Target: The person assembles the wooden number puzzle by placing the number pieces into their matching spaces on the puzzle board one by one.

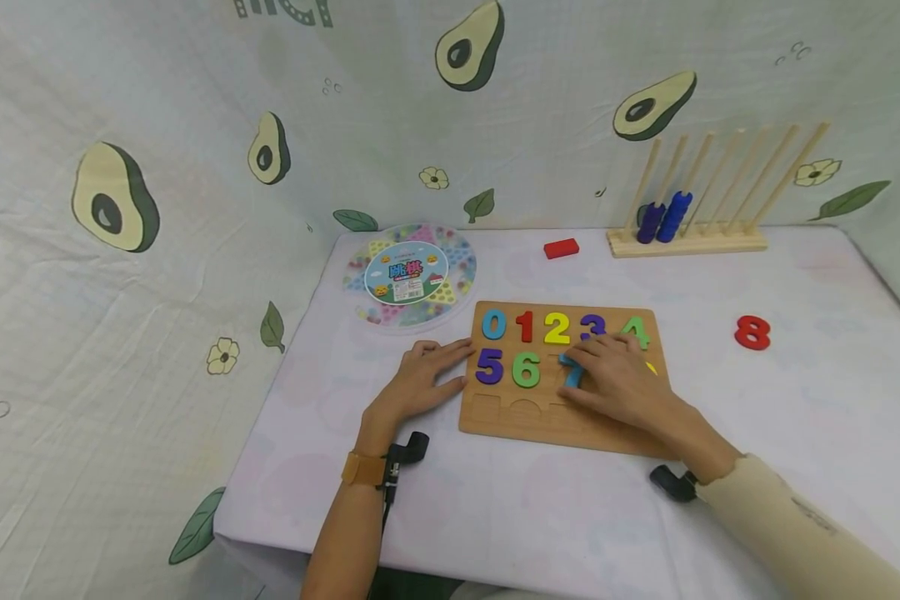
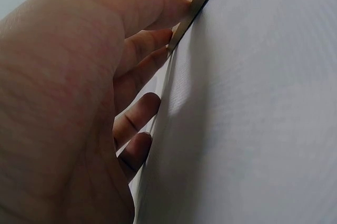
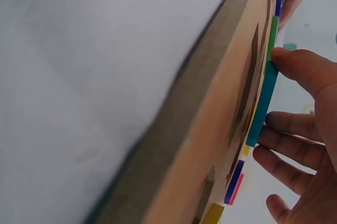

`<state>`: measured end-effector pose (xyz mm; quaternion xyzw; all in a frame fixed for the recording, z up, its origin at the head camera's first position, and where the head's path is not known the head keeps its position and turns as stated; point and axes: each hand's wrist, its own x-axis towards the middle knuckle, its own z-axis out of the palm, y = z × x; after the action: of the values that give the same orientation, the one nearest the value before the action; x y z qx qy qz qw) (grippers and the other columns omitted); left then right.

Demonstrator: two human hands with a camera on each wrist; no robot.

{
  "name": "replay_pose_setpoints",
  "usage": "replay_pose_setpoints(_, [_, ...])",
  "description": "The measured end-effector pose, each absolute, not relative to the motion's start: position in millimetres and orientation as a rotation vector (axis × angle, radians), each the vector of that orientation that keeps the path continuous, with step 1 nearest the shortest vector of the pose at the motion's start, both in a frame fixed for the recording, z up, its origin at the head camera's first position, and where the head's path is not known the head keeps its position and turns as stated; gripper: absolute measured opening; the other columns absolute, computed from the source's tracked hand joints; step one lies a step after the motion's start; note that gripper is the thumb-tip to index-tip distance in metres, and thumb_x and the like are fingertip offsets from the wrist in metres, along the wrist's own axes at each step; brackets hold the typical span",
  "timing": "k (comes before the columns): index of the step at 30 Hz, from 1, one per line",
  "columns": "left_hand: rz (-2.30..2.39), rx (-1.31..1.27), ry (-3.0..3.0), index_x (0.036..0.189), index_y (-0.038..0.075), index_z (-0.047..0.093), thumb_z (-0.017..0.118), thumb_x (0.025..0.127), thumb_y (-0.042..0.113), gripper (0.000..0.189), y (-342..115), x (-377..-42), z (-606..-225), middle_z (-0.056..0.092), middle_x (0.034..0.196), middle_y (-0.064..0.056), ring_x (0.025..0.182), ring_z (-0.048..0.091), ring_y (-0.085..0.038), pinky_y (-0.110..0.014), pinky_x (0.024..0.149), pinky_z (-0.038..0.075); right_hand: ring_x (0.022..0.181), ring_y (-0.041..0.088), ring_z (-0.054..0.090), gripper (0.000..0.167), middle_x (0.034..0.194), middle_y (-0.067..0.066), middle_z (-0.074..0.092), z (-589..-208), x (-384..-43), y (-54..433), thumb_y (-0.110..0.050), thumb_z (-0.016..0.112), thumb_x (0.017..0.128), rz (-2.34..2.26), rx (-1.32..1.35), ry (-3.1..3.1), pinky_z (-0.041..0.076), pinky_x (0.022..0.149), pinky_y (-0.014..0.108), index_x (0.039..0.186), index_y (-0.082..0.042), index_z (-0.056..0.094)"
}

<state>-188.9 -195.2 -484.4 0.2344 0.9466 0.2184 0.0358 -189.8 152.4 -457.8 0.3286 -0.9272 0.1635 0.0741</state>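
Note:
A wooden number board (image 1: 521, 421) lies on the table with coloured numbers in its two upper rows. My right hand (image 1: 622, 379) is over its right half, pinching the blue number 7 (image 1: 573, 377) between thumb and fingers. In the right wrist view, the blue 7 (image 3: 263, 103) stands slightly proud of the board; whether it is fully in its slot I cannot tell. My left hand (image 1: 422, 379) rests at the board's left edge, thumb and fingertips touching it, beside the purple 5 (image 1: 489, 367). A yellow piece (image 1: 651, 367) is mostly hidden beneath my right hand.
A red number 8 (image 1: 752, 332) lies right of the board. Behind are a red block (image 1: 561, 248) and a wooden peg rack (image 1: 690, 244) with blue and purple pieces. A round, clear-lidded game box (image 1: 408, 275) sits back left. Empty shaped slots line the board's front row.

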Motion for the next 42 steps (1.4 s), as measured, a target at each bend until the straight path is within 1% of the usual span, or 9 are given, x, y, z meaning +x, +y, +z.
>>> replay_pose_setpoints(8, [0.661,0.723,2.913,0.153,0.03,0.043,0.053,0.101,0.048,0.056,-195,-189,-486,0.035,0.159,0.014,0.126,0.035,-0.024,-0.047,0.1,0.03,0.119,0.035,0.052,0.052,0.117,0.01,0.066,-459,-193,147,-0.047,0.078,0.084,0.453,1.007,-2.797,0.026,0.101,0.059,0.116,-0.006,0.072])
replay_pose_setpoints(12, [0.665,0.729,2.915,0.153,0.03,0.044,0.053,0.101,0.047,0.056,-195,-189,-485,0.035,0.159,0.014,0.127,0.035,-0.024,-0.047,0.101,0.029,0.119,0.036,0.052,0.053,0.118,0.011,0.066,-459,-195,145,-0.046,0.078,0.084,0.423,1.004,-2.801,0.027,0.101,0.061,0.118,-0.006,0.072])
replay_pose_setpoints(15, [0.656,0.726,2.914,0.153,0.03,0.043,0.053,0.101,0.047,0.056,-195,-190,-484,0.034,0.159,0.014,0.127,0.035,-0.024,-0.046,0.1,0.03,0.121,0.035,0.051,0.055,0.119,0.01,0.066,-459,-196,143,-0.047,0.079,0.083,0.431,1.001,-2.807,0.027,0.102,0.063,0.12,-0.006,0.072])
replay_pose_setpoints(20, [0.644,0.718,2.911,0.153,0.031,0.043,0.053,0.1,0.047,0.056,-195,-191,-483,0.035,0.159,0.014,0.128,0.035,-0.025,-0.046,0.098,0.031,0.123,0.033,0.048,0.057,0.122,0.009,0.065,-461,-198,141,-0.049,0.079,0.083,0.471,0.999,-2.811,0.025,0.102,0.062,0.121,-0.008,0.071])
replay_pose_setpoints(27, [0.64,0.7,2.902,0.153,0.03,0.043,0.053,0.101,0.046,0.056,-195,-189,-481,0.034,0.159,0.014,0.129,0.034,-0.026,-0.047,0.098,0.031,0.125,0.031,0.047,0.054,0.122,0.006,0.063,-464,-198,143,-0.048,0.077,0.085,0.505,1.006,-2.812,0.024,0.103,0.062,0.121,-0.009,0.071])
replay_pose_setpoints(29, [0.633,0.697,2.897,0.154,0.03,0.042,0.053,0.101,0.046,0.056,-194,-190,-481,0.034,0.159,0.014,0.129,0.034,-0.026,-0.047,0.098,0.031,0.126,0.032,0.046,0.052,0.123,0.006,0.062,-464,-198,146,-0.048,0.076,0.087,0.512,1.0,-2.824,0.023,0.104,0.062,0.122,-0.009,0.07])
replay_pose_setpoints(36, [0.646,0.717,2.897,0.153,0.028,0.043,0.053,0.101,0.045,0.056,-193,-190,-480,0.035,0.159,0.011,0.13,0.035,-0.027,-0.049,0.099,0.031,0.131,0.036,0.043,0.05,0.135,0.014,0.058,-452,-193,162,-0.042,0.073,0.091,0.603,0.962,-2.885,0.019,0.107,0.063,0.128,-0.008,0.067])
replay_pose_setpoints(40, [0.645,0.715,2.904,0.153,0.029,0.043,0.054,0.101,0.045,0.056,-193,-190,-481,0.035,0.159,0.012,0.13,0.035,-0.027,-0.049,0.1,0.031,0.129,0.036,0.044,0.043,0.133,0.013,0.059,-448,-193,177,-0.037,0.073,0.092,0.606,0.915,-2.892,0.019,0.104,0.064,0.125,-0.01,0.068])
replay_pose_setpoints(42, [0.633,0.712,2.908,0.153,0.029,0.043,0.053,0.101,0.047,0.057,-193,-191,-482,0.035,0.159,0.012,0.13,0.035,-0.027,-0.049,0.1,0.031,0.128,0.037,0.045,0.042,0.131,0.015,0.06,-447,-193,184,-0.036,0.073,0.092,0.571,0.884,-2.901,0.018,0.103,0.065,0.123,-0.008,0.068])
